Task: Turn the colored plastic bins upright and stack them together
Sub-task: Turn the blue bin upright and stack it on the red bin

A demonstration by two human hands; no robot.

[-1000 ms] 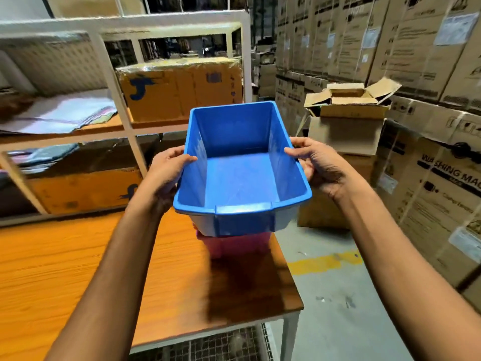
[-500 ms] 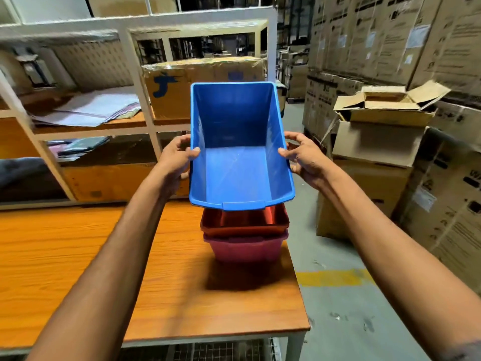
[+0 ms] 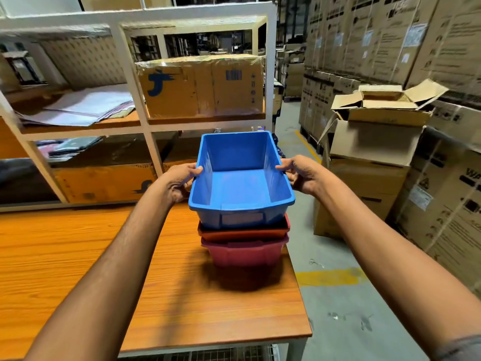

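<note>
The blue bin (image 3: 242, 183) is plain bright blue, the orange-red bin (image 3: 244, 232) under it rust-toned, the pink bin (image 3: 244, 254) dull magenta. The table (image 3: 78, 256) is orange wood-grain, the shelf frame (image 3: 135, 82) white, the floor (image 3: 338, 321) grey with a yellow stripe (image 3: 328, 277).

- Dim, warm warehouse light from overhead, no glare.
- Soft dark shadow pools on the table (image 3: 182, 308) under the stacked bins (image 3: 244, 254).
- Edges bend; cartons (image 3: 442, 35) at right smear.

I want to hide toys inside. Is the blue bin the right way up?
Upright. The blue bin has its open top facing up, and its bare inside floor shows.
</note>
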